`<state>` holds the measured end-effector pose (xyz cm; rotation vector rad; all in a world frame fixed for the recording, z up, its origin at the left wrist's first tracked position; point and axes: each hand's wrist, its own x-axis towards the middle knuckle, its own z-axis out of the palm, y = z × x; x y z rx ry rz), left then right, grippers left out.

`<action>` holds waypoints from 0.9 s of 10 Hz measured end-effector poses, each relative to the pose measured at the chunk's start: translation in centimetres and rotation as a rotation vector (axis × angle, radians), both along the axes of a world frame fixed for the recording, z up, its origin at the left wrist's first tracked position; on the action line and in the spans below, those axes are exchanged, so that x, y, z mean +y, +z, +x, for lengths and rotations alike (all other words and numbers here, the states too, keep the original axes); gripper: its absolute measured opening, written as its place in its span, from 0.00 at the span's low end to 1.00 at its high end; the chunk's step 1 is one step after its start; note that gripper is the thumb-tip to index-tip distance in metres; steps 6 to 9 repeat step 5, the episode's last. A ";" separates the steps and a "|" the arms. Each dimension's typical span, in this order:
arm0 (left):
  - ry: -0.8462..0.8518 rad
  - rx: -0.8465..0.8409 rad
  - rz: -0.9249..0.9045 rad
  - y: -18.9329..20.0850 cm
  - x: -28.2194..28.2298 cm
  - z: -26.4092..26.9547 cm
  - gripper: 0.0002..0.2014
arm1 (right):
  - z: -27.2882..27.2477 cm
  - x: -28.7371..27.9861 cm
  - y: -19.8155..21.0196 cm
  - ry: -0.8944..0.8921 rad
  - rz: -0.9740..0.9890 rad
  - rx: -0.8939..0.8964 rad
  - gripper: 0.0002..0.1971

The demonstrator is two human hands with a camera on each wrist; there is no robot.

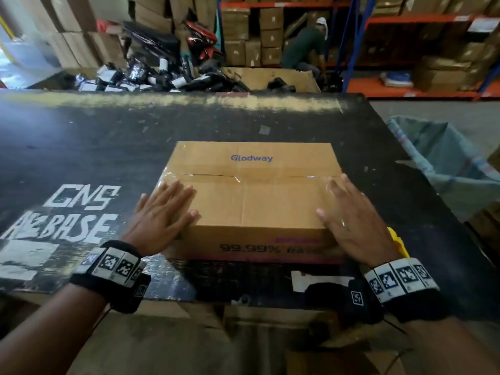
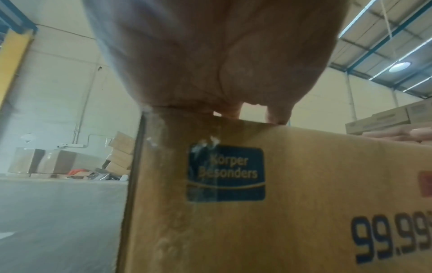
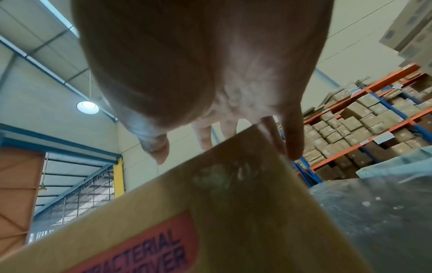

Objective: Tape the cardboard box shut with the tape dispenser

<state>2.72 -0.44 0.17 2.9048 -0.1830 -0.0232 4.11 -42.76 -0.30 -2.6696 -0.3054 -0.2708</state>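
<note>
A closed brown cardboard box (image 1: 251, 196) marked "Glodway" lies on the black table (image 1: 81, 147). Clear tape (image 1: 243, 176) runs along its top seam from left to right. My left hand (image 1: 165, 209) lies flat on the box's near left corner with fingers straight. My right hand (image 1: 349, 212) lies flat over the near right corner, fingers spread. The left wrist view shows the box side (image 2: 268, 194) with a blue label and my palm (image 2: 198, 61) on its top edge. The right wrist view shows the box corner (image 3: 233, 212) under my palm (image 3: 198, 61). A yellow object (image 1: 397, 240), maybe the tape dispenser, peeks out behind my right wrist.
A green woven sack (image 1: 443, 158) hangs open at the table's right edge. Beyond the far edge lies a large carton of dark packets (image 1: 151, 77). A person (image 1: 308, 47) crouches by orange shelving (image 1: 422, 50) stacked with boxes. Flat cardboard (image 1: 216, 342) lies below the near edge.
</note>
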 end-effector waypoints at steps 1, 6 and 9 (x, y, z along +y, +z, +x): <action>-0.041 0.065 0.041 0.1 0.7 -0.2 0.37 | 0.4 1.9 -1.0 -0.029 -0.164 0.083 0.40; -0.012 -0.058 -0.259 1.0 6.0 -2.9 0.35 | -1.6 5.3 -1.2 -0.147 -0.109 0.078 0.39; -0.012 -0.058 -0.259 1.0 6.0 -2.9 0.35 | -1.6 5.3 -1.2 -0.147 -0.109 0.078 0.39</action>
